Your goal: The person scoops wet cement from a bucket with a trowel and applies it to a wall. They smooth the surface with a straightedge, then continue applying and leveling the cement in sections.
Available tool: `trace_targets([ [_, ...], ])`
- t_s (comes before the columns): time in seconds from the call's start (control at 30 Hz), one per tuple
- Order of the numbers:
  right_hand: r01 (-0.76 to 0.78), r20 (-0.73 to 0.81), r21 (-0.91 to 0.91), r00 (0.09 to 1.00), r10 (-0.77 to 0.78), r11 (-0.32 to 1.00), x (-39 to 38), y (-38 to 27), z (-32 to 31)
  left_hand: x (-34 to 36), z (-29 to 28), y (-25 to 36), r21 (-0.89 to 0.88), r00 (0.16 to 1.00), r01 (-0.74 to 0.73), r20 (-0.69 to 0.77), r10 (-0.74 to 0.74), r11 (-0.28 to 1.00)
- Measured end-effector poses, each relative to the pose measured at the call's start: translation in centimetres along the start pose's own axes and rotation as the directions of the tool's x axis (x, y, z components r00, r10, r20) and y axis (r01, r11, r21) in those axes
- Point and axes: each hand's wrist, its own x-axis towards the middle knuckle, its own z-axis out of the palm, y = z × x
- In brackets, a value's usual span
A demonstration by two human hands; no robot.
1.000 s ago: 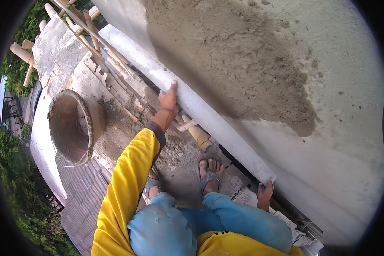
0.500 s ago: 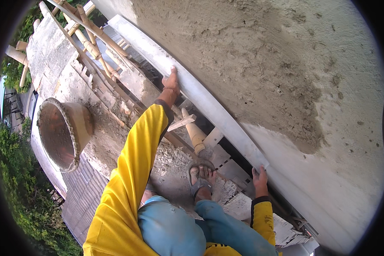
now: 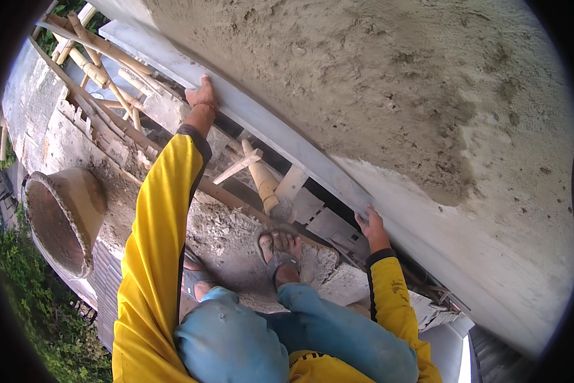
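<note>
A long pale grey straightedge board [image 3: 280, 142] lies along a wall [image 3: 363, 76] bearing a broad patch of rough, darker mortar. My left hand [image 3: 201, 96] is closed on the board's lower edge in the upper middle of the view. My right hand [image 3: 371, 226] grips the board's near end at the right. Both arms are in yellow sleeves with dark cuffs. The mortar patch sits just beyond the board, above a smoother pale band of wall.
My sandalled feet stand on a mortar-strewn platform [image 3: 223, 230]. A crusted bucket [image 3: 82, 210] rests at left. Bamboo scaffold poles [image 3: 95, 70] fill the upper left, and a bamboo pole [image 3: 261, 179] crosses a dark gap beside the wall. Treetops and corrugated roofing lie below at left.
The board and both hands have shifted toward the upper left along the wall. The view has shifted too, and more of the gap and bamboo beneath the board shows.
</note>
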Motion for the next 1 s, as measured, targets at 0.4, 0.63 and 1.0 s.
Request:
trace_targets([
  [0.4, 0.009, -0.075, 0.004, 0.997, -0.008, 1.000, -1.0, -1.3, 1.7, -0.5, 0.6, 2.2, -0.006, 0.990, 0.027, 0.140, -0.026, 1.000],
  [0.63, 0.011, -0.025, 0.060, 1.000, -0.010, 0.998, -0.7, -1.0, 0.9, -1.8, 1.2, 2.3, -0.156, 0.974, 0.021, 0.226, 0.015, 0.988],
  [1.0, -0.054, 0.063, 0.203, 0.997, 0.042, 0.978, -1.1, -0.4, 1.0, -0.6, 1.1, 0.5, -0.291, 0.966, 0.144, 0.246, -0.072, 0.946],
])
